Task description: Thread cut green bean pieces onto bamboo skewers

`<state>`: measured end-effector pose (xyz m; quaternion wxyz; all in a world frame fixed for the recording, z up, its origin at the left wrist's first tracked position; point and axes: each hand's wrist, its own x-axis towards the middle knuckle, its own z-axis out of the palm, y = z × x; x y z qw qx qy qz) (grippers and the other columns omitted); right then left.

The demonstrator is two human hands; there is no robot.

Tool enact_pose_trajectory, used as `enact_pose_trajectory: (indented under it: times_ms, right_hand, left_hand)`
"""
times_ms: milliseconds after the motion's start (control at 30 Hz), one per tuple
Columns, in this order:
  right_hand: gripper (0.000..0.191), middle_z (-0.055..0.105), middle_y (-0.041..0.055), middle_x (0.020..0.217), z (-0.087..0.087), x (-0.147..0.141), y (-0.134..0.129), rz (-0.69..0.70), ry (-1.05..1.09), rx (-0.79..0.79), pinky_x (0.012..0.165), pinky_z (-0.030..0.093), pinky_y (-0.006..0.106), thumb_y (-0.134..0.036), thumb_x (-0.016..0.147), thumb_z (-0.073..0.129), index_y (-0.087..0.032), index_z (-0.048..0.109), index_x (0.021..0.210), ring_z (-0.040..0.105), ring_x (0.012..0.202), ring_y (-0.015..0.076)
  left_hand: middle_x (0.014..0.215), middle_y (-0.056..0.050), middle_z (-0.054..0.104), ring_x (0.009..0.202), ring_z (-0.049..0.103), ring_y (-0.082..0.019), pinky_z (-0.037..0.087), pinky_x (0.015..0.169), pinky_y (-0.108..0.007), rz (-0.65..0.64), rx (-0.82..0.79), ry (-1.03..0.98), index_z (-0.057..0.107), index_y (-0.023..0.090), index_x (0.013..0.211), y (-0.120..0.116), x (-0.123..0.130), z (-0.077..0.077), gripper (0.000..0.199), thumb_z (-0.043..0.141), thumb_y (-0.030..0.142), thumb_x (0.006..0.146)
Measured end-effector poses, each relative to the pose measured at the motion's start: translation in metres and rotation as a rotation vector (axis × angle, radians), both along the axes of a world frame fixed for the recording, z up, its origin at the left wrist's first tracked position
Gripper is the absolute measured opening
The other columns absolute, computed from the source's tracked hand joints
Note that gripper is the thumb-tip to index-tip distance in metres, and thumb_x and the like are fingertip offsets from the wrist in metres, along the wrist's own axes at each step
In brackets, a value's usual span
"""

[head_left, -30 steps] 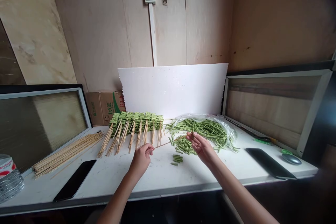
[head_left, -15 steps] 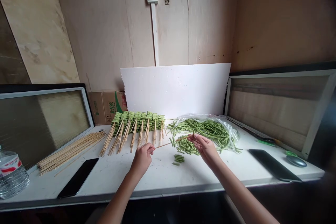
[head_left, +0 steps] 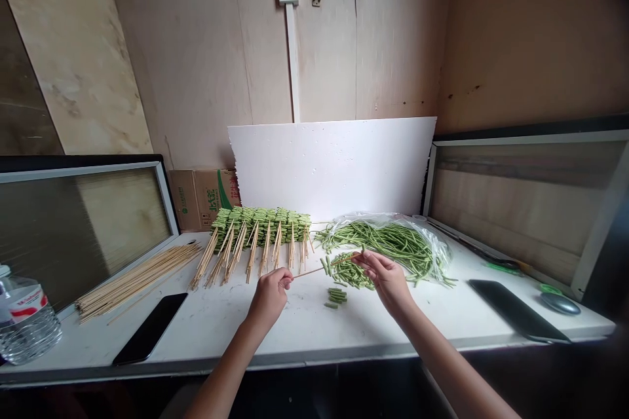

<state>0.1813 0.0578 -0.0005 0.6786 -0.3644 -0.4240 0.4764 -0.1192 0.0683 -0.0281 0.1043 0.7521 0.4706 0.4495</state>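
My left hand (head_left: 269,294) is closed around one end of a thin bamboo skewer (head_left: 308,272), held above the table. Two short green bean pieces (head_left: 326,266) are threaded crosswise along its middle. At the far end, the fingertips of my right hand (head_left: 389,283) pinch another cut bean piece (head_left: 363,249) against the skewer's tip; the fingers partly hide it. Below the skewer, a small group of cut bean pieces (head_left: 337,296) lies on the white table (head_left: 295,340). A larger pile of cut pieces (head_left: 351,273) is just behind my right hand.
Long green beans (head_left: 388,239) spill from a clear plastic bag (head_left: 439,249). Stacked bean skewers (head_left: 260,219) stand at the back left. Loose bamboo skewers (head_left: 137,278), a black phone (head_left: 150,328) and a water bottle (head_left: 27,317) lie left; a dark flat device (head_left: 515,311) and a mouse (head_left: 560,303), right.
The whole view has shifted slightly, so things appear a little further right. Both hands keep nearly the same hold on the skewer and bean piece.
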Motion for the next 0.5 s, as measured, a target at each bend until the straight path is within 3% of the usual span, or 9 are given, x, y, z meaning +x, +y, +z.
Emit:
enact_pose_trajectory:
  times_ms: [200, 500]
  right_hand:
    - [0.039, 0.080, 0.0120, 0.105, -0.002, -0.005, -0.001, -0.042, 0.007, 0.019, 0.072, 0.057, 0.035, -0.053, 0.069, 0.090, -0.022, 0.081, 0.092, 0.074, 0.105, 0.0333]
    - [0.035, 0.079, 0.0126, 0.110, -0.001, -0.015, -0.009, -0.027, 0.026, 0.025, 0.073, 0.056, 0.031, -0.051, 0.077, 0.086, -0.022, 0.080, 0.096, 0.071, 0.112, 0.0319]
  left_hand:
    - [0.069, -0.003, 0.067, 0.068, 0.066, -0.018, 0.050, 0.065, -0.026, 0.010, 0.018, 0.000, 0.067, 0.020, 0.081, 0.000, 0.001, -0.003, 0.025, 0.045, 0.012, 0.090]
    - [0.086, -0.006, 0.074, 0.084, 0.074, -0.020, 0.057, 0.075, -0.028, 0.078, 0.278, -0.058, 0.068, 0.020, 0.093, -0.001, 0.000, -0.011, 0.036, 0.041, -0.001, 0.082]
